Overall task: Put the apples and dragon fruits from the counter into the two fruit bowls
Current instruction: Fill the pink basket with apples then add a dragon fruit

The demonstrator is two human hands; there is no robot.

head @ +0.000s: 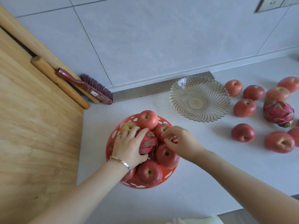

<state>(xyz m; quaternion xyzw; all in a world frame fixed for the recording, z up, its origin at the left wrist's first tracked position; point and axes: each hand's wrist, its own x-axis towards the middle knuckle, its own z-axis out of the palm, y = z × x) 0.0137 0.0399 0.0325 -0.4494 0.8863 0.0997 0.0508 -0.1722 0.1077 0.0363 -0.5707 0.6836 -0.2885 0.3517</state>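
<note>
Left grip (pixel 129 146) clasps one dragon fruit (pixel 148 143) among six visible bowl apples (pixel 148 120). Right grip (pixel 179 141) is curled, its hold unclear. Eight loose apples (pixel 244 107) lie by the right edge of the desk (pixel 210 167).

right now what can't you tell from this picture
1. Head view: the left hand covers much of the dragon fruit in the red bowl.
2. Head view: whether the right hand grips an apple or only touches it; its own fingers hide the contact.
3. Head view: the right edge cuts off an outer apple, so the count left on the counter is open.
</note>
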